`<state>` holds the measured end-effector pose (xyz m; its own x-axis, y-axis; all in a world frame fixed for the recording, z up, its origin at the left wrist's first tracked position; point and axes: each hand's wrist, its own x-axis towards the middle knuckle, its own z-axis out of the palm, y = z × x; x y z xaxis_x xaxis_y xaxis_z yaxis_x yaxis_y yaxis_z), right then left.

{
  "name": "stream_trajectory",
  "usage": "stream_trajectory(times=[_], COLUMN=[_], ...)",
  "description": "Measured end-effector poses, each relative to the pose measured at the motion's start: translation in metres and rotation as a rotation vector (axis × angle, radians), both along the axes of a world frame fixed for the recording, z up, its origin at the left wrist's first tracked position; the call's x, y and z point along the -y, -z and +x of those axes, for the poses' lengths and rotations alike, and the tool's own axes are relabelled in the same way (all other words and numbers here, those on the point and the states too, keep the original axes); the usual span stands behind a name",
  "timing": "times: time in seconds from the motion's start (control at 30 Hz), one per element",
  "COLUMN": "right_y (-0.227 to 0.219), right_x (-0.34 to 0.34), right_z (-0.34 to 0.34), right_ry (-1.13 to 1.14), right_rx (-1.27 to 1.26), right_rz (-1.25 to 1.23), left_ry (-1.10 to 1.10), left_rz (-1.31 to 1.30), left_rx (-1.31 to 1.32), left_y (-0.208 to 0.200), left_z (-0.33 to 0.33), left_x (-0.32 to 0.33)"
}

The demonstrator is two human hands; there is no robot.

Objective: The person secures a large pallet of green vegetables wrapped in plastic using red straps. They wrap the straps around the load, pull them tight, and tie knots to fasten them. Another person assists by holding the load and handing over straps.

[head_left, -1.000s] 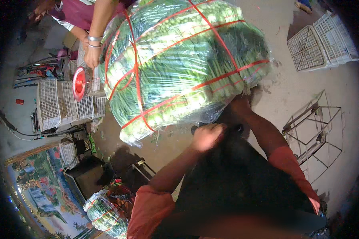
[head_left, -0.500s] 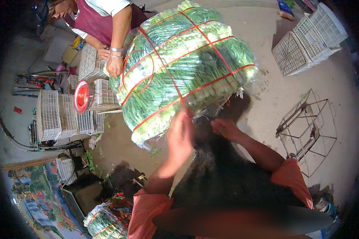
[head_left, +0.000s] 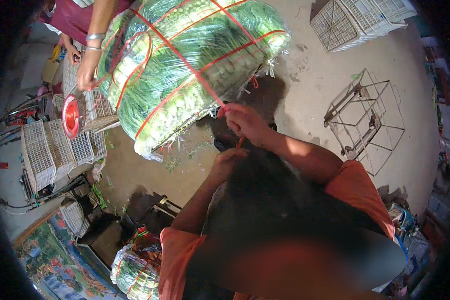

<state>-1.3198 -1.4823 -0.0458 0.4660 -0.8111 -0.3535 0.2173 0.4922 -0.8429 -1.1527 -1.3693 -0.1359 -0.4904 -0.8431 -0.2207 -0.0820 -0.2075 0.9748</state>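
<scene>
A big bale of leafy green vegetables [head_left: 185, 85] with pale stem ends sits before me, wrapped in clear film and crossed by red plastic straps. One red strap [head_left: 209, 91] comes off its near edge, pulled taut to my right hand [head_left: 250, 124], whose fingers are closed around it. Below and a little left, my left hand [head_left: 228, 162] is closed on the same strap, a short length of which shows between the two hands. On the bale's left side, a co-worker's hand [head_left: 87, 75] with bracelets touches a strap near a red strap spool [head_left: 72, 117].
White plastic crates [head_left: 47, 152] stand at the left, and more crates [head_left: 352, 22] are stacked far right. A metal frame [head_left: 370, 122] rests on the floor at the right. Behind me on the left lies a smaller wrapped bale [head_left: 135, 272]. A patterned picture sheet [head_left: 55, 260] spreads at lower left.
My right hand has come up to the bale's edge and gripped the strap; my left hand has dropped lower. The view has shifted, so the bale sits farther up and left.
</scene>
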Motion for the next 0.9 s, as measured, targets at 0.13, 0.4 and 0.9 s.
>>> stream_trajectory(times=[0.13,0.4,0.9], right_y=[0.046,0.102,0.136], right_x=[-0.010,0.000,0.013], right_z=[0.026,0.038,0.029], right_ry=[0.026,-0.054,0.270], right_rx=[0.015,-0.510,-0.590], right_rz=[-0.079,-0.667,-1.020], left_ry=[0.043,-0.026,-0.165], left_rz=[0.099,0.095,0.236], left_rx=[0.087,0.289,0.389], left_y=[0.041,0.049,0.119], left_z=[0.010,-0.030,-0.023], left_x=[-0.015,0.013,0.057])
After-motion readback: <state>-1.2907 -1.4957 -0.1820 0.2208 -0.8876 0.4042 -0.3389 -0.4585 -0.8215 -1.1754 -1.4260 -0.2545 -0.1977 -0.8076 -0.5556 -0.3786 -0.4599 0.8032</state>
